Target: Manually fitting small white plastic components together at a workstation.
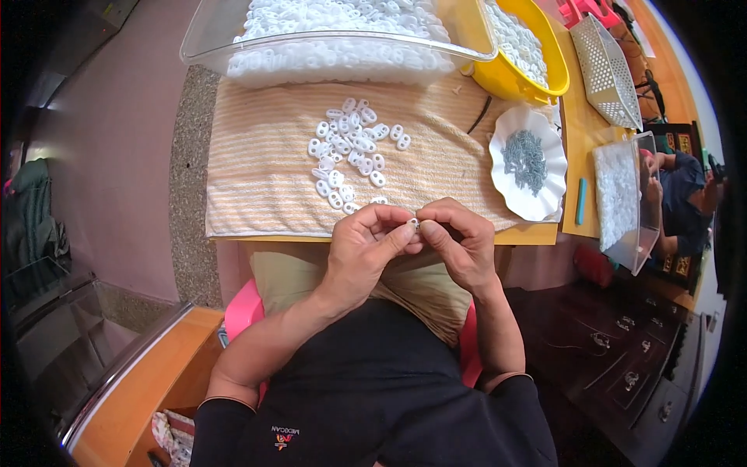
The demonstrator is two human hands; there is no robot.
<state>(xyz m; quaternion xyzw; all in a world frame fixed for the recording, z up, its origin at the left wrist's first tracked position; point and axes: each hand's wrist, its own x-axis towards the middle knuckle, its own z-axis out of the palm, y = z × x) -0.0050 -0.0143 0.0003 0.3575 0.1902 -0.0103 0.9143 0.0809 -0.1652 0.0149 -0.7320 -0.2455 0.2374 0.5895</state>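
Note:
Over the near edge of the towel-covered table, my two hands meet fingertip to fingertip. My left hand pinches a small white plastic piece with holes between thumb and fingers. My right hand is closed against the same spot, thumb and forefinger pressed together; whatever sits between them is too small to make out. Just beyond my left hand lies a loose pile of white oval two-holed plastic pieces. To the right, a white scalloped dish holds a heap of tiny grey metal parts.
A clear plastic bin full of white pieces stands at the back, beside a yellow tub. A dark strip lies on the striped towel. Rightward are a teal stick, a perforated basket, another clear bin and another person.

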